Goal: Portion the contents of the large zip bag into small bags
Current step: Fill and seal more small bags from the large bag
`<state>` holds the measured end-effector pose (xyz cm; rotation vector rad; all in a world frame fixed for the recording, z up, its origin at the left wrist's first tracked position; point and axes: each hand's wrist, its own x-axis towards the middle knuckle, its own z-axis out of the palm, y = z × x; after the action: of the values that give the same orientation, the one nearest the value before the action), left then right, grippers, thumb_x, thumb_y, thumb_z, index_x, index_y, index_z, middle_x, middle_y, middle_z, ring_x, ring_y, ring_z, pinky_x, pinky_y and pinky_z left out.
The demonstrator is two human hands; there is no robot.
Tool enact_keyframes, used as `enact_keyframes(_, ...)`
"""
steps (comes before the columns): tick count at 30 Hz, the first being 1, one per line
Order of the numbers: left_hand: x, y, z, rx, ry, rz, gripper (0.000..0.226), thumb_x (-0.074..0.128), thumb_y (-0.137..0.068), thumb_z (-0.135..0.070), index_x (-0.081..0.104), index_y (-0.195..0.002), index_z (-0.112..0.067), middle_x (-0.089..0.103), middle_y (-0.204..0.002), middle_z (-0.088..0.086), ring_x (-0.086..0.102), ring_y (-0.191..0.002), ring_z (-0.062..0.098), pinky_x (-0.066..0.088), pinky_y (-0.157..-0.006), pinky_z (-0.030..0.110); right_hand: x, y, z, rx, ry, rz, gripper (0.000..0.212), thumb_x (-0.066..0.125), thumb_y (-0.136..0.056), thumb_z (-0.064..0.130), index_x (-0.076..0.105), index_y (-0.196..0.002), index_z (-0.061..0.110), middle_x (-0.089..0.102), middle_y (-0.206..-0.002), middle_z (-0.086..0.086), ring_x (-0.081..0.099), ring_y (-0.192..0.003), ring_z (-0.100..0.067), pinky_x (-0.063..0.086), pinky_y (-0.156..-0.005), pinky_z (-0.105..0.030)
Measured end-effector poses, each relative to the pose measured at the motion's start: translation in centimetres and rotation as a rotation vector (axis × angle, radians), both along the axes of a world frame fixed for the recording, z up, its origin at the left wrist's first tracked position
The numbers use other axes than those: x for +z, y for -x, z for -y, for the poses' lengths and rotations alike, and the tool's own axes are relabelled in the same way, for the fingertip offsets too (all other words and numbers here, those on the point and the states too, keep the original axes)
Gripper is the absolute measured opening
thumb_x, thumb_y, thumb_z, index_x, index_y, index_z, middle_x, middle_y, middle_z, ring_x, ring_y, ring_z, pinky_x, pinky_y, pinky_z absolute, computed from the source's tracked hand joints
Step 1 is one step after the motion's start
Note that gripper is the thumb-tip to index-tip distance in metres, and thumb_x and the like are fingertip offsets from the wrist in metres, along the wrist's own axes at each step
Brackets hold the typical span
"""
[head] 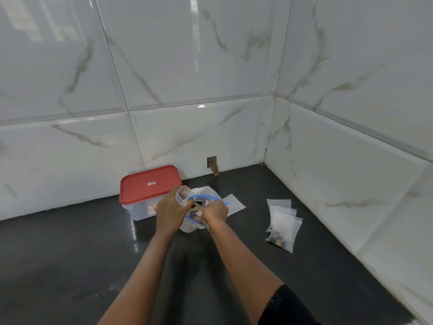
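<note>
The left hand (167,207) and right hand (215,211) are bare, as are both forearms. A black, faintly speckled sleeve (287,306) covers the right upper arm.

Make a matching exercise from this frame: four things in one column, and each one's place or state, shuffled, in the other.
Things
1. box
2. large zip bag
3. open small bag
4. filled small bags

Place or state
A. lying apart, furthest right
B. gripped by the left hand
C. closed with a red lid
D. blue-edged mouth pulled open

Pairs: 1-C, 2-D, 3-B, 4-A
</note>
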<state>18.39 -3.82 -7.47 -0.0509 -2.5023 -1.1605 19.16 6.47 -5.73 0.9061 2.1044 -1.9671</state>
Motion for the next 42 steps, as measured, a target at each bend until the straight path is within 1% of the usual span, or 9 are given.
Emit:
enact_keyframes(3,0.1,-0.1,-0.2,0.005,-0.006,-0.010,0.042,0.069,-0.081,-0.028,0.058,-0.118,-0.012,0.067,-0.107,0.009,0.060,-0.097,0.027,0.046,-0.087,0.040,0.5,-0.5,-1.0,-0.011,-0.043,-0.015,0.031,0.046,-0.094,-0.004,0.050,-0.124,0.003,0.054,-0.124,-0.013,0.068,-0.083,-0.023,0.057,-0.053,-0.019)
enact_keyframes(6,0.1,-0.2,-0.4,0.007,-0.010,-0.016,0.040,0.069,-0.081,-0.027,0.058,-0.116,-0.011,0.067,-0.106,0.010,0.060,-0.096,0.026,0.047,-0.087,0.040,0.2,-0.5,-1.3,-0.036,-0.095,-0.026,0.030,0.052,-0.092,-0.002,0.052,-0.122,0.003,0.058,-0.122,-0.012,0.063,-0.088,-0.020,0.031,-0.025,-0.007)
enact_keyframes(8,0.2,-0.3,-0.7,0.005,-0.021,-0.019,0.039,0.069,-0.081,-0.026,0.059,-0.115,-0.011,0.067,-0.105,0.010,0.060,-0.094,0.025,0.046,-0.085,0.038,-0.1,-0.4,-1.4,-0.051,-0.096,-0.017,0.030,0.048,-0.094,-0.002,0.051,-0.123,0.001,0.056,-0.124,-0.014,0.062,-0.102,-0.025,0.038,-0.033,-0.009)
enact_keyframes(10,0.3,-0.4,-1.0,-0.003,-0.023,-0.023,0.038,0.070,-0.080,-0.025,0.059,-0.114,-0.012,0.067,-0.104,0.008,0.060,-0.094,0.025,0.045,-0.085,0.038,-0.9,-0.1,-1.4,-0.026,-0.123,-0.028,0.031,0.045,-0.095,0.004,0.049,-0.126,-0.001,0.055,-0.127,-0.015,0.060,-0.111,-0.027,0.052,-0.061,-0.018)
enact_keyframes(13,0.4,-0.6,-1.2,-0.002,-0.012,-0.021,0.038,0.070,-0.080,-0.025,0.059,-0.115,-0.014,0.067,-0.104,0.007,0.059,-0.096,0.024,0.043,-0.087,0.037,-1.6,0.0,-0.8,-0.022,-0.047,0.002,0.033,0.042,-0.096,0.011,0.054,-0.126,0.002,0.058,-0.124,-0.012,0.057,-0.116,-0.026,0.050,-0.094,-0.031)
enact_keyframes(17,0.1,-0.4,-1.2,-0.009,-0.019,-0.023,0.040,0.071,-0.080,-0.026,0.059,-0.116,-0.013,0.067,-0.106,0.008,0.060,-0.095,0.023,0.044,-0.089,0.039,-1.4,0.3,-0.1,-0.161,0.132,0.052,0.033,0.030,-0.100,0.007,0.054,-0.123,0.006,0.053,-0.096,-0.008,0.063,-0.102,-0.028,0.052,-0.068,-0.028)
enact_keyframes(24,0.3,0.1,-1.0,0.008,-0.012,-0.015,0.044,0.070,-0.080,-0.027,0.057,-0.119,-0.011,0.067,-0.108,0.011,0.061,-0.095,0.025,0.046,-0.088,0.037,-0.7,1.2,0.0,-0.188,0.128,0.039,0.032,0.030,-0.100,0.008,0.053,-0.122,0.008,0.061,-0.116,-0.013,0.061,-0.103,-0.027,0.053,-0.083,-0.032)
enact_keyframes(33,0.1,0.4,-0.9,0.017,0.006,-0.004,0.045,0.071,-0.079,-0.027,0.056,-0.119,-0.011,0.067,-0.108,0.011,0.061,-0.095,0.025,0.047,-0.089,0.038,-1.3,2.1,0.4,-0.007,-0.107,0.093,0.026,0.038,-0.100,0.015,0.054,-0.120,0.010,0.053,-0.083,-0.001,0.059,-0.083,-0.017,0.047,-0.054,-0.020)
enact_keyframes(42,-0.3,0.0,-1.5,0.002,0.039,-0.016,0.045,0.072,-0.078,-0.023,0.057,-0.118,-0.010,0.066,-0.108,0.011,0.061,-0.097,0.027,0.044,-0.090,0.038,-2.1,1.6,0.0,-0.014,-0.071,0.098,0.027,0.045,-0.098,0.017,0.055,-0.121,0.008,0.056,-0.114,-0.009,0.060,-0.098,-0.020,0.046,-0.073,-0.023)
